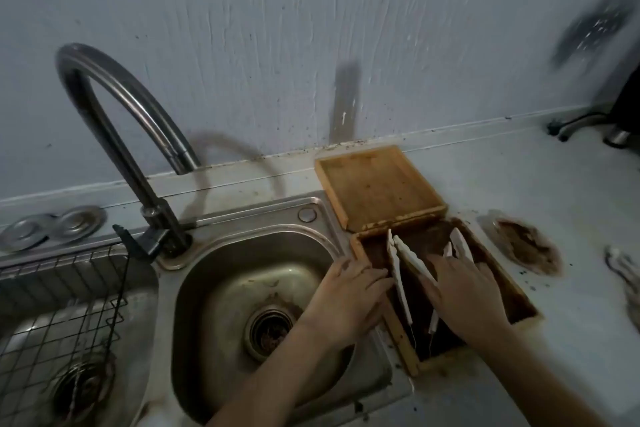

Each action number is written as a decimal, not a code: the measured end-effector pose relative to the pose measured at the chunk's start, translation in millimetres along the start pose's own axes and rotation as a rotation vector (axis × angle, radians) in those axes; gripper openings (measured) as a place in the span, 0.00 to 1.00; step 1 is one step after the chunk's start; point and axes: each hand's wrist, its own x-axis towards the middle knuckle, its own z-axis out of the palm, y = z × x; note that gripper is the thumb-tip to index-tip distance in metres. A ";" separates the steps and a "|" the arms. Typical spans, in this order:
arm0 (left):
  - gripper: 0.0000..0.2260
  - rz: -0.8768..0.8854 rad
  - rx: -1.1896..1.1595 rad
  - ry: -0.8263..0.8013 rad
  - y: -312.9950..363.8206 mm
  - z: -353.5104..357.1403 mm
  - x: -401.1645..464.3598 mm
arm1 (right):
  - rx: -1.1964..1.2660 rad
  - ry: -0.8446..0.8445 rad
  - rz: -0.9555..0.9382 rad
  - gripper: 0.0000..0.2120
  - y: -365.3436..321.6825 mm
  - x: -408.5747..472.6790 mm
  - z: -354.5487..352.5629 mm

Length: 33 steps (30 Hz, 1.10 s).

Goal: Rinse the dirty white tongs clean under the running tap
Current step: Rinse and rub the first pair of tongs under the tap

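Two pairs of dirty white tongs lie in a brown-stained wooden box right of the sink. One pair lies at the box's left side, the other pair further right. My left hand rests with straight fingers at the box's left edge, its fingertips touching the left tongs. My right hand lies over the box and covers the lower part of the right tongs. The curved metal tap stands behind the round sink; no water runs from it.
The box's wooden lid lies behind it by the wall. A brown stain marks the counter on the right. A second basin with a black wire rack is on the left. A dark object stands at the far right.
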 end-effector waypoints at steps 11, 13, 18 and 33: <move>0.21 -0.040 -0.043 -0.162 -5.4 8.2 2.3 | 0.024 -0.185 0.124 0.11 -0.1 6.2 9.6; 0.22 -0.063 -0.072 -0.182 -6.6 1.7 2.3 | 0.026 -0.140 0.118 0.10 -3.4 8.1 -0.2; 0.18 -0.125 -0.120 -0.071 -18.4 -37.6 1.7 | 0.107 0.060 -0.003 0.11 -16.8 24.3 -43.4; 0.13 -0.330 0.065 0.499 -76.6 -161.1 -66.5 | 0.949 0.296 -0.246 0.21 -153.6 65.4 -105.9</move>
